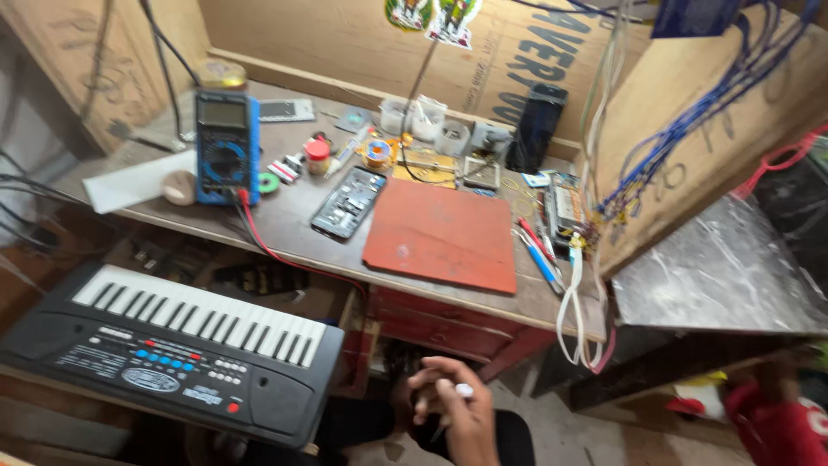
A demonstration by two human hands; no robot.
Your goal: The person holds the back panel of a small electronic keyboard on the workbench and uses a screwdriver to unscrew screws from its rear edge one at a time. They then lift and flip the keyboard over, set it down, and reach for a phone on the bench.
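- one hand [448,401] shows low in the frame, below the front edge of the workbench [293,226]; from this view it cannot be told whether it is the person's left or right, and no second hand shows
- its fingers are curled in and pinch a small white object [464,390] at the fingertips (too small and blurred to tell what it is)
- the hand hangs over a dark lap, well apart from everything on the bench top
- just left of the hand, lower than the bench, lies a black electronic keyboard [172,341] with white and black keys and a row of blue buttons
- on the bench, a flat red mat [440,237] lies near the front edge, almost straight above the hand in the picture
- touching the mat's upper left corner lies an opened phone [348,202], its insides showing
- further left a blue multimeter [226,148] lies with its screen up; a red lead [276,255] runs from its lower end over the bench edge
- between the multimeter and the phone sit a small red-capped jar [317,155] and a green ring of tape [269,183]
- behind the mat stand small white cups [427,121], and a dark phone [536,128] leans against the plywood back wall
- right of the mat lie red and blue pens [539,250], and white cables [576,302] hang over the bench edge
- blue wires [690,121] drape across the plywood panel at the right
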